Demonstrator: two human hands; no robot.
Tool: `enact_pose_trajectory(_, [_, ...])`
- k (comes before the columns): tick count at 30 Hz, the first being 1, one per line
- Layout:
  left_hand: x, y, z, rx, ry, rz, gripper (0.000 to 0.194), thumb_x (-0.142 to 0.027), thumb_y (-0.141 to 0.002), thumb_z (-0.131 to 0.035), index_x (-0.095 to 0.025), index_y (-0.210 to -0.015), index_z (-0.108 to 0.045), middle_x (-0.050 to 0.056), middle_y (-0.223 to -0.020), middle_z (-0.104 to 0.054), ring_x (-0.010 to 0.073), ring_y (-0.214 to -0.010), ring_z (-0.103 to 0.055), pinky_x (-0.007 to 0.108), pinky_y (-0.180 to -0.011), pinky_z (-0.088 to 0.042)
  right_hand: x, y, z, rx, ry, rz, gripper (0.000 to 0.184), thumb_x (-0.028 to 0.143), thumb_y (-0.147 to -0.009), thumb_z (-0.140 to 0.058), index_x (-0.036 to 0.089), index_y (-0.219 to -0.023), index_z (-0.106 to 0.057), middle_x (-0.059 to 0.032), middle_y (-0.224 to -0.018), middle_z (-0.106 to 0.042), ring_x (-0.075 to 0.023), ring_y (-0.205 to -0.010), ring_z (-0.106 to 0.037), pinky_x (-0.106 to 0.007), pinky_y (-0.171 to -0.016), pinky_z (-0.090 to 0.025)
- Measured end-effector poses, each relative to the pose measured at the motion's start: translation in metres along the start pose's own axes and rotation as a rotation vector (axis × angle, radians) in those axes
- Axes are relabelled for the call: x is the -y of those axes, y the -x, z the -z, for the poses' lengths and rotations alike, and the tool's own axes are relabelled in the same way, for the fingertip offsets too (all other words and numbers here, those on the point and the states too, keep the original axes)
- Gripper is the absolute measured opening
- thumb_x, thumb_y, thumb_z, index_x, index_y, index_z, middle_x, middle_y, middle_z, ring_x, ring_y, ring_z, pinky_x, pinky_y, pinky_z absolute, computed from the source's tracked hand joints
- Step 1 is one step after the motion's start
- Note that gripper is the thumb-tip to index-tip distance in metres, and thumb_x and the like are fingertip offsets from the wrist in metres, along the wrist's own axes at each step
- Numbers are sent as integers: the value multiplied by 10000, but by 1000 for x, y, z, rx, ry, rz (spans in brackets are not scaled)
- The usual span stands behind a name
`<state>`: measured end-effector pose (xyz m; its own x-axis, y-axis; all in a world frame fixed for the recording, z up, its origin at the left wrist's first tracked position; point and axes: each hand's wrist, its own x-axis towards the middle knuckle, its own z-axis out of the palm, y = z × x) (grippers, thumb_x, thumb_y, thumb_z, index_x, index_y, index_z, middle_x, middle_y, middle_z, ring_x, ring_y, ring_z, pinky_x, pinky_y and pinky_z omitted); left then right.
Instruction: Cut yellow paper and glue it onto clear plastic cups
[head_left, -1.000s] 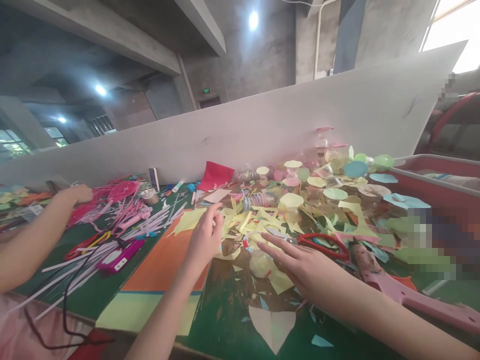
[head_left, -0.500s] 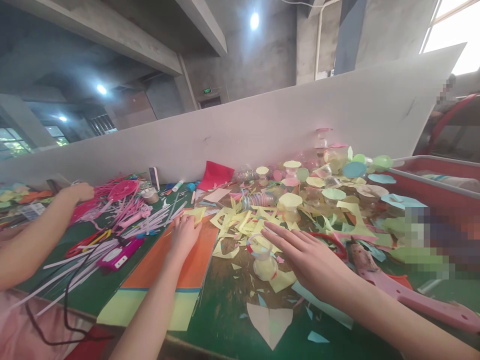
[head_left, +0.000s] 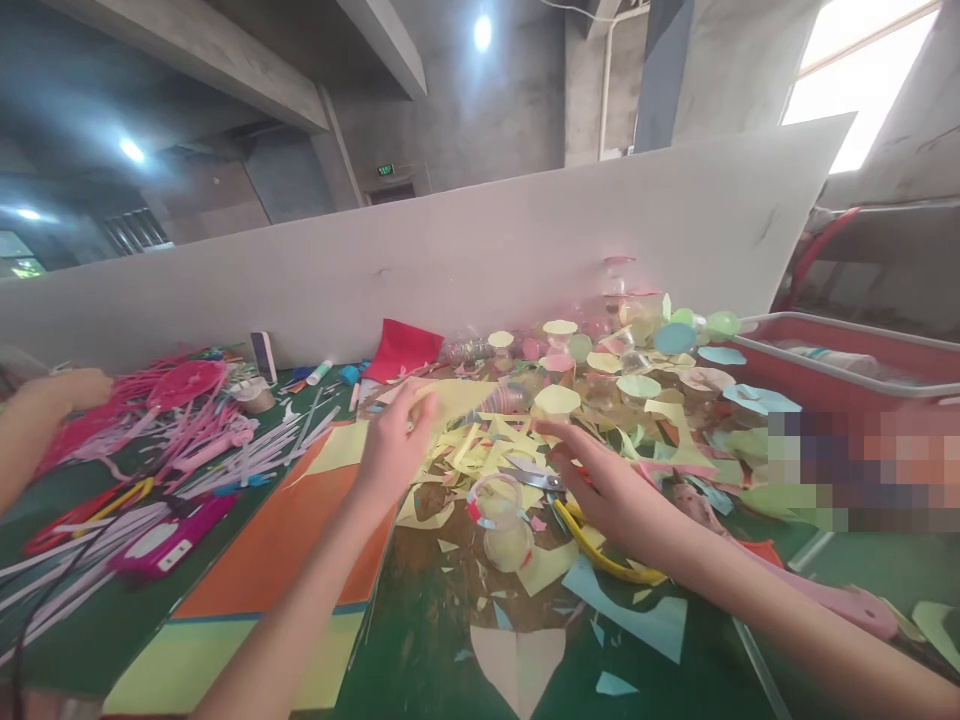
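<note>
My left hand (head_left: pixel 399 440) is closed on a piece of yellow paper (head_left: pixel 461 398), raised above the orange and yellow sheets (head_left: pixel 300 540). To its right, my right hand (head_left: pixel 619 490) is curled round scissors (head_left: pixel 596 550); a yellow handle loop hangs below the palm and the metal blades point left. Some of the fingers on the handle are hidden. Under the blades stands a small clear plastic piece (head_left: pixel 506 535) with coloured bits on its rim. Yellow paper scraps (head_left: pixel 480 445) lie between the two hands.
Clear cups with pastel paper discs (head_left: pixel 557 403) crowd the back right, beside a red bin (head_left: pixel 847 365). A pink-handled tool (head_left: pixel 832 590) lies near my right forearm. White strips (head_left: pixel 277 450) and a magenta box (head_left: pixel 176 535) lie left. Another person's arm (head_left: pixel 45 420) reaches in there.
My left hand has lifted the yellow paper off the stack and moved it right. My right hand, earlier flat over the scissors, now grips them with the blades showing. The view has turned right.
</note>
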<state>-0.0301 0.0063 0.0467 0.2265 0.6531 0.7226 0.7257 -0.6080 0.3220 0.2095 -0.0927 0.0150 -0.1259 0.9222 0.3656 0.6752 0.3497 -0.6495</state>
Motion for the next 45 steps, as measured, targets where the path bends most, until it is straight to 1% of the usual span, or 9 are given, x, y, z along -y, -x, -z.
enact_pose_trajectory(3, [-15, -8, -21, 184, 175, -15, 181, -339, -927, -440, -211, -931, -567, -22, -748, -594, 128, -683, -545, 208, -664, -420, -1, -11, -3, 126, -204, -124, 352, 292, -957, -389, 221, -1296, -452, -121, -1308, -584, -223, -1153, -589, -426, -966, -486])
enact_pose_trajectory(7, [-14, -5, -40, 304, 422, 57, 233, -385, -924, -454, -193, -900, -583, 3, -827, -609, 144, -748, -557, 217, -647, -429, 0, -27, -12, 145, -442, -203, 393, 330, -916, -494, 201, -1287, -486, -123, -1335, -575, -226, -1190, -568, -411, -1002, -469])
enact_pose_trajectory(11, [-10, 6, -43, 404, 581, 127, 264, -424, -913, -492, -184, -894, -601, -8, -763, -576, 135, -693, -533, 211, -586, -412, 9, -31, -16, 141, -578, -300, 311, 369, -873, -558, 166, -1099, -623, -112, -1177, -678, -259, -1102, -625, -428, -970, -491])
enact_pose_trajectory(14, [-11, 12, -41, 458, 585, 65, 264, -405, -926, -487, -191, -976, -633, 16, -872, -604, 162, -836, -568, 250, -733, -450, 13, -28, -16, 94, -641, -385, 431, 417, -847, -590, 156, -1190, -598, -100, -1101, -710, -267, -1057, -651, -410, -909, -526])
enact_pose_trajectory(17, [-17, 16, -41, 452, 525, -12, 241, -372, -930, -487, -195, -981, -643, 40, -977, -599, 181, -945, -564, 298, -877, -435, 11, -24, -14, 47, -708, -384, 559, 464, -816, -625, 196, -1298, -536, -73, -1085, -720, -267, -1026, -668, -375, -827, -559])
enact_pose_trajectory(20, [-22, 18, -42, 379, 440, -76, 181, -327, -919, -508, -210, -1017, -603, 56, -1067, -582, 201, -1057, -523, 323, -957, -408, 6, -21, -13, -1, -743, -336, 527, 511, -787, -650, 201, -1211, -603, -75, -1103, -715, -282, -1019, -667, -367, -820, -558])
enact_pose_trajectory(25, [-21, 22, -45, 342, 433, -1, 364, -371, -913, -529, -276, -1256, -452, 69, -1273, -503, 205, -1138, -501, 318, -940, -439, 0, -20, -12, -43, -841, -302, 481, 528, -773, -671, 186, -1109, -638, -73, -1058, -723, -272, -968, -683, -366, -866, -540])
enact_pose_trajectory(33, [-19, 21, -39, 444, 471, 108, 258, -434, -926, -479, -209, -890, -601, -5, -914, -628, 150, -830, -573, 247, -764, -442, 1, -21, -12, -47, -840, -327, 458, 533, -757, -688, 196, -1065, -656, -75, -1083, -713, -276, -987, -676, -394, -914, -522])
enact_pose_trajectory(45, [-22, 20, -33, 372, 412, 62, 291, -416, -946, -425, -196, -801, -550, -21, -751, -537, 134, -720, -503, 223, -688, -395, -7, -21, -16, -47, -566, -128, 366, 524, -850, -548, 195, -953, -670, -49, -913, -692, -239, -845, -634, -327, -778, -512])
